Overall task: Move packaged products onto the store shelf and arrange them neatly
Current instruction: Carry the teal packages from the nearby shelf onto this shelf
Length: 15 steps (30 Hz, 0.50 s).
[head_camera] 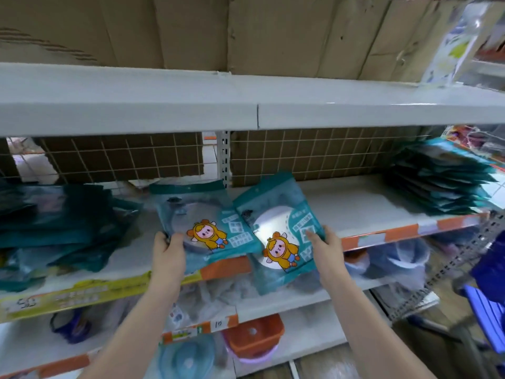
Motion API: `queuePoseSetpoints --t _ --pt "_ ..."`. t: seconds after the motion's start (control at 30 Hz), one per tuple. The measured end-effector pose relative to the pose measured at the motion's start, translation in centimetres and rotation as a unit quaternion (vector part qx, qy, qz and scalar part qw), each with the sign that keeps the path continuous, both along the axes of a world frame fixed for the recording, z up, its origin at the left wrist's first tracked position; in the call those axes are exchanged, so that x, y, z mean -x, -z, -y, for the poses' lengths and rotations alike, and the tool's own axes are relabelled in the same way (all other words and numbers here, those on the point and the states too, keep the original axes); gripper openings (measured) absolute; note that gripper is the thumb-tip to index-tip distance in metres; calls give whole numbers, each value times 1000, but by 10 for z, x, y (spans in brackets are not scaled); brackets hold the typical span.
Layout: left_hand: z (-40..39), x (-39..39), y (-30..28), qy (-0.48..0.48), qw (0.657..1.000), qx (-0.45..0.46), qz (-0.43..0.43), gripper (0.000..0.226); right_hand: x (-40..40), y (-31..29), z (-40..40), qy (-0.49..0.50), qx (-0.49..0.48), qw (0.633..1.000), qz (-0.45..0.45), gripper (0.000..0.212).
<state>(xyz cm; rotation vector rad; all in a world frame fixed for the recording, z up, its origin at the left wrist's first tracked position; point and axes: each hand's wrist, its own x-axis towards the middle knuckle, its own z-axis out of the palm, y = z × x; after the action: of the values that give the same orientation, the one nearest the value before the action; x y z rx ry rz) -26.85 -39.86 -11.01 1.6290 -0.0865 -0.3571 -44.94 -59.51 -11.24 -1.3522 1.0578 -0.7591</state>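
Observation:
My left hand (169, 248) grips the lower left edge of a teal packet (202, 217) printed with a yellow cartoon figure; the packet lies partly on the white shelf (352, 206). My right hand (326, 242) holds the right edge of a second matching packet (276, 236), thumb on its front, tilted and hanging past the shelf's front edge. The two packets sit side by side and overlap slightly in the middle.
A heap of the same teal packets (62, 222) lies on the shelf at left, and a fanned stack (442, 184) at right. A wire grid backed with cardboard (314, 154) closes the rear. Bowls and plastic tubs (254, 337) fill lower shelves. A blue basket (489, 272) stands at right.

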Motion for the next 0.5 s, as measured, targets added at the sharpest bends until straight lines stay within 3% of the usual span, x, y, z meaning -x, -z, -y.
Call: queuePoseSetpoints --t 0.3,0.5 --pt "86 50 -2 69 998 1 2 7 69 -2 52 68 8 997 22 12" --pt "161 72 7 126 992 -2 -18 26 100 -6 102 129 3 992 18 12"
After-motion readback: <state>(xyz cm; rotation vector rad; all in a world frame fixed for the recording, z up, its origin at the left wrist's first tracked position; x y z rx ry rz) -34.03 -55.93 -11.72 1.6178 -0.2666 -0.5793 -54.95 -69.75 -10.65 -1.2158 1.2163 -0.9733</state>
